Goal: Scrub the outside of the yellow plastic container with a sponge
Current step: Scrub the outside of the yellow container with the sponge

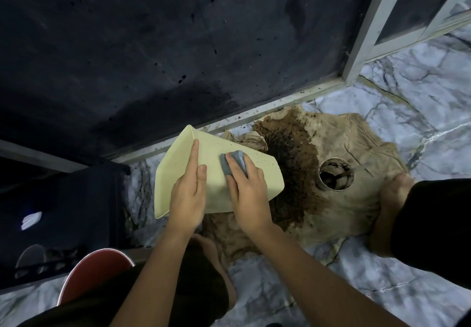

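Note:
The pale yellow plastic container [257, 173] is tilted on its side above the floor, rim toward the left, its outer wall facing up and flecked with dark specks near the right end. My left hand [187, 194] grips it near the rim, index finger stretched along the wall. My right hand [248, 194] presses a blue-grey sponge [235, 161] flat against the outer wall, fingers over the sponge.
Below lies a tan cloth [344, 143] stained with dark brown grounds [290, 158], with a round metal tin [336, 177] of dark residue on it. Marble floor [407, 92], a dark glass door [153, 46], a red stool [94, 273] and my knee [397, 214] surround me.

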